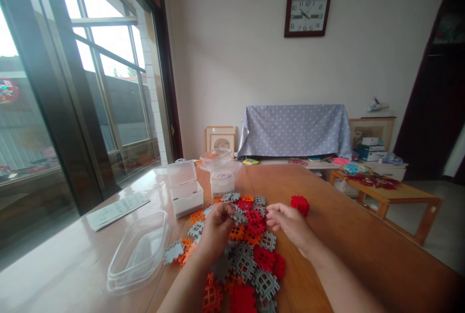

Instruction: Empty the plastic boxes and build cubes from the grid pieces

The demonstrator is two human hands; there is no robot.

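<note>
A heap of flat waffle-grid building tiles (250, 250) in red, orange and grey lies on the wooden table (348, 235) in front of me. My left hand (216, 228) is closed in a pinch on a grey tile (238, 216) just above the heap. My right hand (288, 223) hovers at the heap's right side with its fingers curled together; what they hold, if anything, is too small to name. A cube built of red tiles (300, 204) stands just beyond my right hand.
A clear plastic lid (140, 250) lies at the left. A white open box (185, 195) and a clear container (220, 170) stand behind the heap. A printed sheet (116, 210) lies near the window. A low wooden side table (392, 192) stands at the right.
</note>
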